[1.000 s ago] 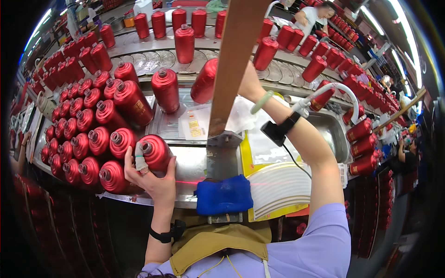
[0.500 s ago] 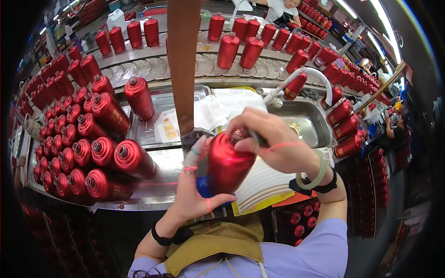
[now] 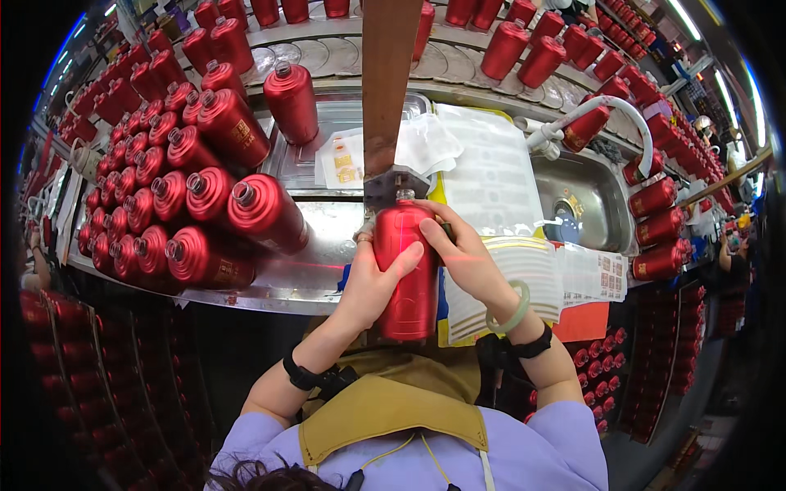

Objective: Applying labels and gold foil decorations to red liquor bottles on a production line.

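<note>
A glossy red bottle point(image 3: 403, 282) lies between my hands, its clear neck pointing away from me toward the metal bracket point(image 3: 396, 185) on the brown post. My left hand point(image 3: 378, 278) wraps the bottle's left side, thumb across its front. From the right, my right hand point(image 3: 467, 258) presses fingers and thumb on the bottle's upper body. A dark edge shows by the right fingers; I cannot make out what it is. Thin red light lines cross the bottle and both hands. Its underside is hidden.
Many red bottles point(image 3: 266, 213) crowd the metal table at left. A brown post point(image 3: 386, 82) rises in front of me. White label sheets point(image 3: 491, 180) lie to the right, beside a steel sink point(image 3: 602, 196) with a curved faucet point(image 3: 630, 106). Beyond runs a conveyor point(image 3: 327, 61) carrying bottles.
My right fingers have left the bottle's neck and now hold its body. The left hand's thumb has closed onto the bottle. The bottle has turned, its front facing up, and the view has shifted.
</note>
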`<state>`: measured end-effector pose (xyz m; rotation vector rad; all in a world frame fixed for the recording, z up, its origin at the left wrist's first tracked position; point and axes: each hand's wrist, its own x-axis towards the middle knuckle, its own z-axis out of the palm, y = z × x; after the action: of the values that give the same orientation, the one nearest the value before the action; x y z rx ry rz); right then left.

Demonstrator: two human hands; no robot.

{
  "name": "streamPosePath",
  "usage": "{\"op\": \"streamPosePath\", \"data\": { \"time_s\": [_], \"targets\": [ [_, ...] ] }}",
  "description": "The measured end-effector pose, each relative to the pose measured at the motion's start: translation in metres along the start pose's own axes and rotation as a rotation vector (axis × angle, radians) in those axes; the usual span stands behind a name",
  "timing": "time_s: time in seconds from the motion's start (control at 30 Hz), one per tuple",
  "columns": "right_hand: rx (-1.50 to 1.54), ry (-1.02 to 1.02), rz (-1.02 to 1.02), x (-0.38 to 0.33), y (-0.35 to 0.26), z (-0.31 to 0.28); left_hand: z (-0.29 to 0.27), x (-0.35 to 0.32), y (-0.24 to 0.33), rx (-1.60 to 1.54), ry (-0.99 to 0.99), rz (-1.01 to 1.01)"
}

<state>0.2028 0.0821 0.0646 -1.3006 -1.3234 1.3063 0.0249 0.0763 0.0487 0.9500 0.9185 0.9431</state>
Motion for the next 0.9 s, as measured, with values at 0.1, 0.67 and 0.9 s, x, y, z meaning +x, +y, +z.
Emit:
{"op": "streamPosePath", "data": {
  "time_s": [0.1,0.67,0.9],
  "targets": [
    [-0.002,-0.011,0.021,0.011,0.000,-0.004,-0.003,0.004,-0.003,-0.048,0.019,-0.042],
    [-0.885,-0.259,-0.488,0.177,0.010,-0.044,-0.011,0.000,0.008,0.623,0.038,0.251],
    [-1.039,-0.598,-0.845,0.238,0.042,-0.005,-0.015,0.000,0.018,0.640,-0.032,0.095]
  ]
}}
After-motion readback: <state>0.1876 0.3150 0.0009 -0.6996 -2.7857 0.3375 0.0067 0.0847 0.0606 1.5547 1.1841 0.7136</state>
